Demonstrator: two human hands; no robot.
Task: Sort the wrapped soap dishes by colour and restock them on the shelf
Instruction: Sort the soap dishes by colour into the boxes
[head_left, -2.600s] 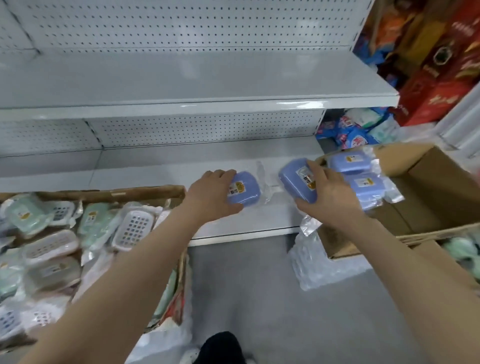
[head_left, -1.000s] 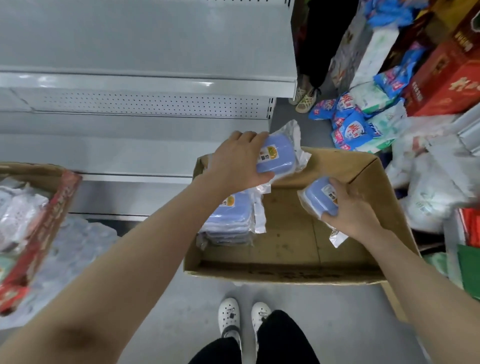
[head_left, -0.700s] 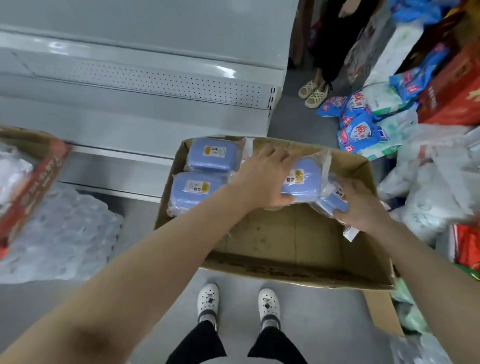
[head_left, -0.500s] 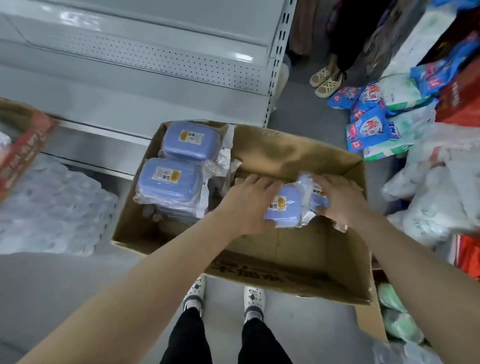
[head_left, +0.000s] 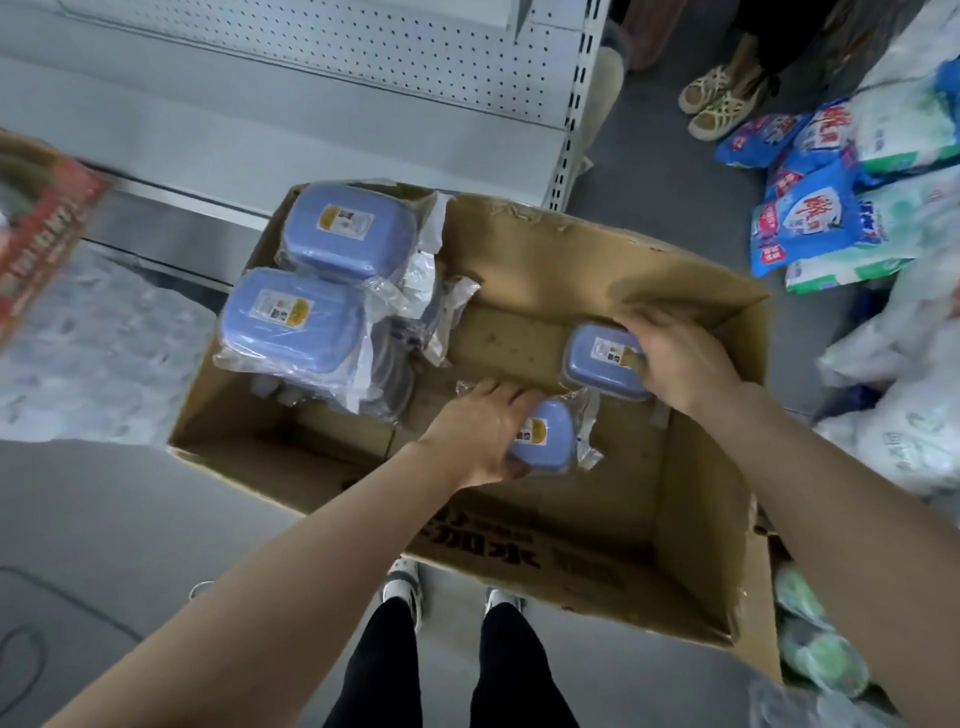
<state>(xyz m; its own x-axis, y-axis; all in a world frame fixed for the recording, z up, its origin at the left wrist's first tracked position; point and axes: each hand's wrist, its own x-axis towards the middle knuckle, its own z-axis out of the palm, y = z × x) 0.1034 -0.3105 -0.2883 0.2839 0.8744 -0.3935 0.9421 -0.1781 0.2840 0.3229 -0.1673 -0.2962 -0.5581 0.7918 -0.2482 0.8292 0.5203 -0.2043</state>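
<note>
Yellow-stickered blue soap dishes (head_left: 353, 228) in carton (head_left: 701, 545), print unreadable

Floor (head_left: 98, 509): grey and smooth, seen at the left.
Shelving (head_left: 218, 130): white metal, backed by a perforated panel (head_left: 395, 57), ended by a slotted upright (head_left: 571, 124).
Light: soft, even.
</note>
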